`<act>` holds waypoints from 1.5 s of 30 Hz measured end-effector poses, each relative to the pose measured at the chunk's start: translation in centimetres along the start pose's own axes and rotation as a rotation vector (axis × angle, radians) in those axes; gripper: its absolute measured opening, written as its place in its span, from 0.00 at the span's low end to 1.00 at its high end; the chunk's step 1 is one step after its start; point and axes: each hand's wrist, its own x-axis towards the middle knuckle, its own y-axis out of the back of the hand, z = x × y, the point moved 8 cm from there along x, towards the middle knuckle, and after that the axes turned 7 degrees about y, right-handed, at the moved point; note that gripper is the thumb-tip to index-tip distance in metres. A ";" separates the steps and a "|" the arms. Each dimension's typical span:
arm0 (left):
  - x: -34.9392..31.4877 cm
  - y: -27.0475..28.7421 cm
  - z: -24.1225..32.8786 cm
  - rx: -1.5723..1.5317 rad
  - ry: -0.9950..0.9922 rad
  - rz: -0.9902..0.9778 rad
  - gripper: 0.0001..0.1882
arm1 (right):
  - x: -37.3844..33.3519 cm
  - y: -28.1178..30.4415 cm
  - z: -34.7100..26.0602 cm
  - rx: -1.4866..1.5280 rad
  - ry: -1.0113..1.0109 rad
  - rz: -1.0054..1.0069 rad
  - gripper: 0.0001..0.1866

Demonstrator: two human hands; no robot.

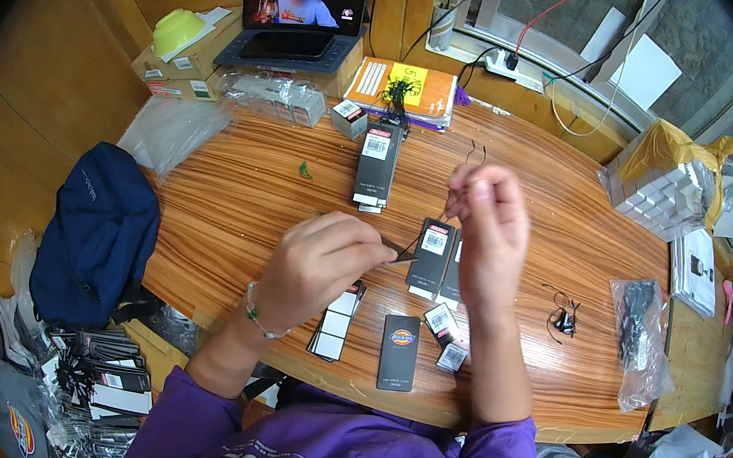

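Above the wooden table, my left hand (pixel 323 265) is closed on a dark hang tag (pixel 399 258), seen nearly edge-on. A thin black string (pixel 422 233) runs from this tag up to my right hand (pixel 487 230), whose fingers pinch it. Below the right hand lie two dark hang tags (pixel 430 253) side by side. Under my left hand is a stack of tags with white panels (pixel 334 328). A single dark tag (pixel 398 354) lies near the front edge, beside small white-and-black labels (pixel 445 332).
A pile of strung tags (pixel 377 164) lies farther back, before an orange folder (pixel 434 91). Loose black strings (pixel 563 317) and a plastic bag (pixel 639 340) are at right. A laptop-like screen (pixel 303 1) stands at the back; a navy bag (pixel 101 233) sits left.
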 end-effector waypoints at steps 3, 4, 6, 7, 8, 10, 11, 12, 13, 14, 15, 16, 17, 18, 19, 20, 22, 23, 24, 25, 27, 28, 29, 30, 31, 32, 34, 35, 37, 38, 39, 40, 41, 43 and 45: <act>0.2 -0.2 -1.0 -0.182 0.181 0.007 0.11 | 0.2 -0.1 -2.4 0.379 0.012 -0.089 0.04; 0.3 -0.2 -1.4 -0.248 0.238 0.015 0.12 | 0.2 -0.3 -2.8 0.424 0.022 -0.122 0.06; 0.0 -1.0 -1.8 -0.328 0.313 -0.070 0.16 | 0.0 -0.6 -3.3 0.424 -0.014 -0.096 0.09; -0.1 -1.3 -2.1 -0.367 0.351 -0.112 0.18 | -0.2 -0.9 -3.5 0.378 -0.058 -0.041 0.11; -0.5 -1.7 -2.4 -0.450 0.383 -0.120 0.20 | -0.5 -0.9 -3.4 0.333 -0.105 0.016 0.13; -1.4 -2.4 -3.6 -0.614 0.448 -0.134 0.25 | -0.6 -0.9 -3.9 0.361 -0.069 -0.017 0.16; -1.9 -3.3 -4.1 -0.676 0.504 -0.188 0.28 | -0.7 -0.6 -4.5 0.332 -0.043 -0.038 0.15; -3.1 -4.2 -5.0 -0.560 0.517 -0.296 0.29 | -0.8 -0.5 -5.0 0.308 -0.019 -0.070 0.14; -5.0 -5.4 -6.6 -0.442 0.527 -0.402 0.29 | -1.0 -0.3 -5.4 0.298 0.007 -0.086 0.11; -6.7 -5.7 -7.7 -0.305 0.540 -0.499 0.30 | -0.9 -0.4 -5.9 0.279 0.044 -0.098 0.10; -8.1 -6.0 -8.1 -0.178 0.543 -0.578 0.32 | -0.8 -0.3 -6.6 0.251 0.087 -0.102 0.09; -8.8 -6.0 -8.1 -0.054 0.524 -0.567 0.32 | -0.7 -0.2 -7.2 0.224 0.130 -0.105 0.09; -9.5 -6.2 -8.0 0.066 0.504 -0.558 0.32 | -0.5 0.0 -7.3 0.214 0.141 -0.131 0.07; -10.0 -6.2 -8.0 0.187 0.483 -0.548 0.32 | -0.4 0.1 -7.3 0.232 0.133 -0.131 0.07; -10.4 -6.3 -8.1 0.166 0.485 -0.524 0.32 | -0.2 0.2 -7.2 0.250 0.124 -0.130 0.07; -10.5 -6.3 -8.1 0.152 0.485 -0.508 0.32 | -0.1 0.3 -7.0 0.264 0.115 -0.133 0.06; -10.7 -6.3 -8.0 0.123 0.485 -0.476 0.30 | -0.1 0.1 -6.3 0.318 0.074 -0.096 0.06; -10.4 -5.9 -7.6 0.150 0.458 -0.423 0.28 | -0.1 0.0 -5.9 0.346 0.044 -0.075 0.06; -9.9 -5.4 -7.1 0.177 0.431 -0.371 0.26 | -0.2 0.1 -5.6 0.372 0.013 -0.053 0.06; -9.6 -5.0 -6.6 0.202 0.403 -0.319 0.24 | -0.2 -0.1 -5.3 0.390 -0.010 -0.118 0.07; -10.5 -4.7 -7.8 -0.022 0.648 -0.318 0.19 | -0.4 -0.7 -4.4 0.371 -0.078 -0.180 0.07; -11.0 -4.6 -8.4 -0.136 0.770 -0.315 0.17 | -0.6 -1.2 -3.9 0.362 -0.113 -0.211 0.08; -10.7 -4.0 -8.6 -0.318 0.827 -0.226 0.15 | -0.9 -1.6 -3.6 0.261 -0.173 -0.209 0.09; -10.1 -3.2 -8.7 -0.501 0.880 -0.133 0.14 | -1.1 -2.3 -3.2 0.226 -0.179 -0.235 0.09; -9.5 -2.4 -8.8 -0.684 0.928 -0.038 0.13 | -1.5 -3.0 -2.5 0.192 -0.224 -0.265 0.09; -7.7 -1.2 -7.9 -0.674 0.889 0.021 0.13 | -1.9 -3.7 -1.8 0.160 -0.267 -0.298 0.09; -3.5 0.9 -5.9 -0.651 0.801 0.145 0.13 | -2.5 -4.6 -0.9 -0.101 -0.166 -0.327 0.08; -2.4 0.9 -5.7 -0.678 0.721 0.143 0.12 | -2.5 -4.8 -1.3 -0.280 -0.036 -0.336 0.08; -1.1 0.7 -5.3 -0.683 0.671 0.168 0.11 | -2.6 -5.3 -2.1 -0.519 0.196 -0.296 0.08; -0.6 0.4 -5.0 -0.691 0.649 0.179 0.10 | -2.7 -5.3 -2.1 -0.556 0.248 -0.279 0.08; -0.3 0.5 -4.6 -0.645 0.641 0.200 0.08 | -2.7 -5.2 -2.2 -0.593 0.300 -0.261 0.08; -0.1 0.4 -4.3 -0.618 0.607 0.194 0.07 | -2.7 -5.2 -2.4 -0.629 0.352 -0.242 0.08; -0.1 0.4 -4.0 -0.588 0.580 0.188 0.07 | -2.6 -5.1 -2.5 -0.628 0.372 -0.222 0.08; 0.1 0.4 -3.7 -0.576 0.573 0.187 0.06 | -2.6 -4.9 -2.6 -0.633 0.395 -0.206 0.08; 0.1 0.4 -3.6 -0.534 0.567 0.172 0.06 | -2.8 -4.8 -2.6 -0.640 0.405 -0.196 0.08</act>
